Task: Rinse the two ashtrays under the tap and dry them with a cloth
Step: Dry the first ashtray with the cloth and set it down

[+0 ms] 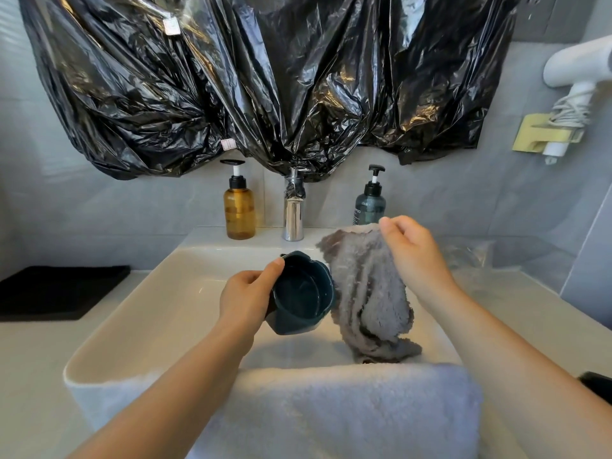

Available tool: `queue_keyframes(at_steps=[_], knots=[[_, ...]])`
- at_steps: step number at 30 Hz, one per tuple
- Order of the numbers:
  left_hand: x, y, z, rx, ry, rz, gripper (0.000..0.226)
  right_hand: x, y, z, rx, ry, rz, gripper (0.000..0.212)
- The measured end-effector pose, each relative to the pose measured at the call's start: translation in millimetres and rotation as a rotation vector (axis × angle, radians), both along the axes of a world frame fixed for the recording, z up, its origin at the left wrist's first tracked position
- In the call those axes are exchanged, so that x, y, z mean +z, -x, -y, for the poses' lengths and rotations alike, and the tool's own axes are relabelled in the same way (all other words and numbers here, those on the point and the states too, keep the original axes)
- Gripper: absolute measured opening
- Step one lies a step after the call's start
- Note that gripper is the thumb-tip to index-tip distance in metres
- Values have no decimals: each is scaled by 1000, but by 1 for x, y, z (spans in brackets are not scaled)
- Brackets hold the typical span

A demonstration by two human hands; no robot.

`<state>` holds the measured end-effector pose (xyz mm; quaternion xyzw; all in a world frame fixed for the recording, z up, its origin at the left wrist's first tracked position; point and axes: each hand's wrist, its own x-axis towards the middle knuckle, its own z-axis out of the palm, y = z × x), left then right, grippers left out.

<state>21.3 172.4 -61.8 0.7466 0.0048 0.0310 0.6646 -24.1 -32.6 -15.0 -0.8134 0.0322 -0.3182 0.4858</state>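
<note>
Holding dark teal ashtray (pixel 303 293) above sink basin (pixel 159 293), tilted, opening toward camera: left hand (pixel 246 294), thumb clamped over far rim, other fingers hidden behind bowl. Right hand (pixel 410 253) just right, fingers bunched together, pinching top edge of grey cloth (pixel 367 293); fingertips hidden. Cloth hangs beside ashtray's right side, contact unclear; lower end meets white towel (pixel 347 409) on near rim. Tap (pixel 293 210) top hidden under black plastic sheet (pixel 265 77). Dark object (pixel 596 382) cut off at right edge, unidentifiable.
</note>
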Motion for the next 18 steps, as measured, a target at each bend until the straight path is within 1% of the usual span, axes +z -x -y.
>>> queue_keyframes(at_steps=[2, 4, 5, 7, 9, 10, 11, 12, 13, 14, 15, 16, 18], knots=[[0, 0, 1, 3, -19, 0, 40, -1, -5, -5, 18, -45, -86, 37], [0, -2, -1, 4, -21, -2, 40, -3, -11, -12, 16, -219, -126, 40], [-1, -2, -1, 5, -18, -4, 39, -3, -14, -15, 8, -302, -108, 40], [-2, -3, -2, 1, -14, -15, 37, -3, -18, -22, 28, -415, -39, 32], [-3, -2, -1, -11, -19, -35, 34, -8, -21, -26, 158, -550, -35, 26], [-4, -2, -1, -13, -24, -43, 33, -12, -21, -28, 254, -610, -72, 25], [-4, -2, -1, -14, -24, -50, 34, -19, -20, -30, 323, -601, -121, 23], [-3, -2, -1, -14, -14, -59, 35, -26, -18, -31, 356, -487, -168, 21], [-3, -1, -1, -16, 3, -67, 35, -33, -14, -32, 347, -298, -188, 17], [-2, 0, 0, -18, 13, -67, 36, -40, -12, -32, 321, -106, -174, 15], [-2, 0, 0, -22, 6, -60, 37, -45, -11, -33, 291, 42, -135, 14], [-2, 1, 1, -27, -8, -48, 37, -49, -10, -35, 258, 135, -92, 13], [-2, 3, 3, -30, -20, -31, 37, -51, -9, -39, 189, 210, -22, 10]])
